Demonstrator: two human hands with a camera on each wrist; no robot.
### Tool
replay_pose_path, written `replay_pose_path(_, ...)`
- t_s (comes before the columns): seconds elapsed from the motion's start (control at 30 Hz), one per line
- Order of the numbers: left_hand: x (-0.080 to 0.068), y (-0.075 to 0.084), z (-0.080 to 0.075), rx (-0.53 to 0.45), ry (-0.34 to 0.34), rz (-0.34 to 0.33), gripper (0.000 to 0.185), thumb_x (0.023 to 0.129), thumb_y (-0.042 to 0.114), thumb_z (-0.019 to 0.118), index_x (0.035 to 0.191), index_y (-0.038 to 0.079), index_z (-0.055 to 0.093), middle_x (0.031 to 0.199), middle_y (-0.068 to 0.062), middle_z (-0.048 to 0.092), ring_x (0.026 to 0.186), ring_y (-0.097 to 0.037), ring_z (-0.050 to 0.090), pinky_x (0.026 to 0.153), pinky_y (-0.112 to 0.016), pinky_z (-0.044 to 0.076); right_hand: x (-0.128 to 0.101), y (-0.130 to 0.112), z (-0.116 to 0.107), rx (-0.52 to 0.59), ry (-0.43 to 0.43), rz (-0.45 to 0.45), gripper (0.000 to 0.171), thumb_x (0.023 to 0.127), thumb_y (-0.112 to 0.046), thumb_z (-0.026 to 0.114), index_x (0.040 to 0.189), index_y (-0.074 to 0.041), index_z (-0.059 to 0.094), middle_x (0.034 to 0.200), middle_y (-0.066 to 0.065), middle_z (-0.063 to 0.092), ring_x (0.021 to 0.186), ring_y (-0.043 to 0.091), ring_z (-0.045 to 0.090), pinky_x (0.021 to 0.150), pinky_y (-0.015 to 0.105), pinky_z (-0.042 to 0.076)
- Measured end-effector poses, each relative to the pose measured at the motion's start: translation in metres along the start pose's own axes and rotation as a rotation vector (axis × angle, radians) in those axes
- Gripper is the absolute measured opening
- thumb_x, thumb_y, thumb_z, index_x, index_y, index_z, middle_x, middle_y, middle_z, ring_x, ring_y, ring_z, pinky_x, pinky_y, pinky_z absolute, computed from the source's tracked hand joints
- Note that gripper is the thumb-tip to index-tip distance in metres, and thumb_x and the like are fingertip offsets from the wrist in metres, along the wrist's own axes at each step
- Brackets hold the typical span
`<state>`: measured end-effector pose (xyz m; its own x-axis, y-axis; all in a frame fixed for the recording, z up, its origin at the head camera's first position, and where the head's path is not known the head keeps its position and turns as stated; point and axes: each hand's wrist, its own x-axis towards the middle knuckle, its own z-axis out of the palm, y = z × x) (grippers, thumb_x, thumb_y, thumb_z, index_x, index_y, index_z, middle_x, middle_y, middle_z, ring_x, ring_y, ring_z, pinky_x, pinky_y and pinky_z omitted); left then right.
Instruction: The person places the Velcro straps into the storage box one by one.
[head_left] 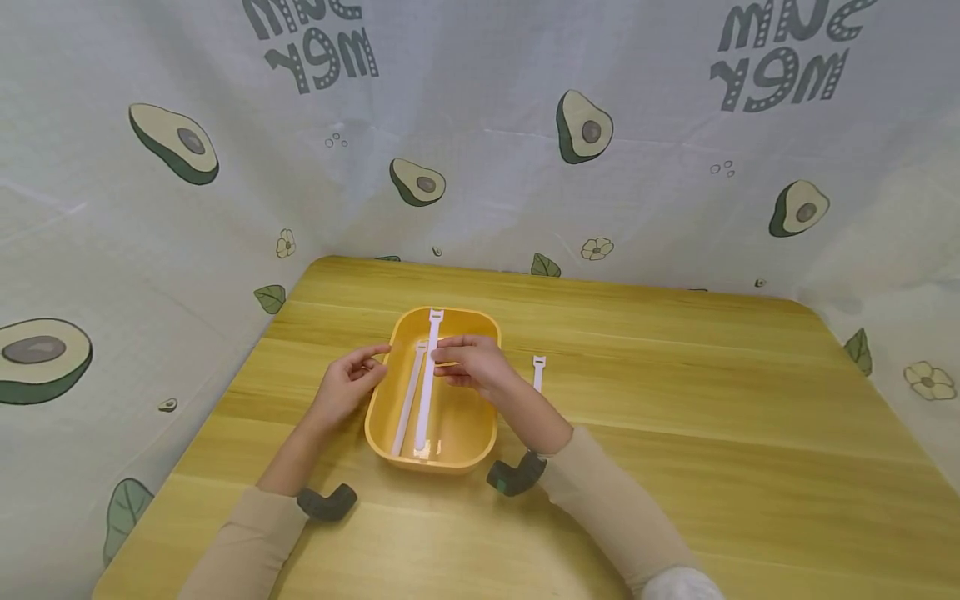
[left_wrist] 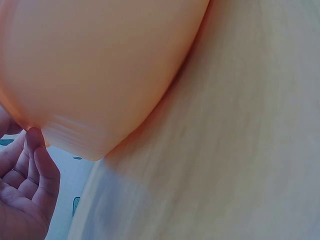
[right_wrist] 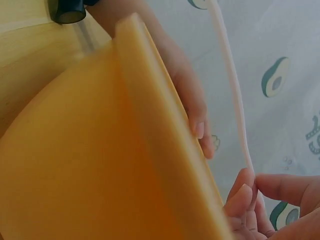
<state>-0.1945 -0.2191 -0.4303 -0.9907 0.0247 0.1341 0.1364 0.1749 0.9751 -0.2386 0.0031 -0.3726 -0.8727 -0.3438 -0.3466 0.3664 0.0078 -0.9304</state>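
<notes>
My right hand pinches a white hook-and-loop cable tie between thumb and fingers, over the yellow bin. In the right wrist view the held tie's strap runs upward from the fingertips. A second white tie lies slanted in the bin, left of the held one. My left hand rests its fingertips at the bin's left rim, fingers loosely bent; the left wrist view shows those fingertips right at the edge.
Another white tie lies on the wooden table right of the bin, partly hidden by the right forearm. A black curved piece is at the left wrist, another at the right. A curtain with avocado prints hangs behind.
</notes>
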Motion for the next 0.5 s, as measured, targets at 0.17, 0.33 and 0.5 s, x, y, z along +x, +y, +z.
replay_pose_path(0.17,0.0,0.001,0.001,0.003,0.001,0.005,0.035,0.096,0.009,0.062,0.129,-0.005,0.058,0.091,-0.008,0.057,0.069,-0.007,0.051,0.061,-0.017,0.044,0.007,0.003,0.003,-0.022,0.029,0.006,0.021,0.09,-0.002,0.068,0.109,0.004,0.062,0.09,0.009,0.066,0.065,0.013,0.065,0.057,0.02,0.051)
replay_pose_path(0.33,0.002,0.0,0.001,0.0,0.0,-0.003,0.036,0.097,0.01,0.062,0.129,-0.005,0.058,0.091,-0.008,0.057,0.07,-0.008,0.052,0.062,-0.017,0.045,0.012,0.006,0.005,-0.061,0.034,-0.004,0.018,0.09,-0.002,0.068,0.106,0.004,0.062,0.088,0.01,0.066,0.063,0.013,0.065,0.057,0.02,0.052)
replay_pose_path(0.5,0.002,-0.002,0.001,-0.005,0.001,-0.012,0.036,0.097,0.009,0.061,0.13,-0.005,0.058,0.092,-0.008,0.057,0.07,-0.008,0.052,0.061,-0.017,0.045,0.017,0.009,0.007,-0.078,0.05,0.0,0.014,0.089,0.001,0.067,0.102,0.004,0.061,0.084,0.01,0.065,0.061,0.013,0.064,0.055,0.02,0.051)
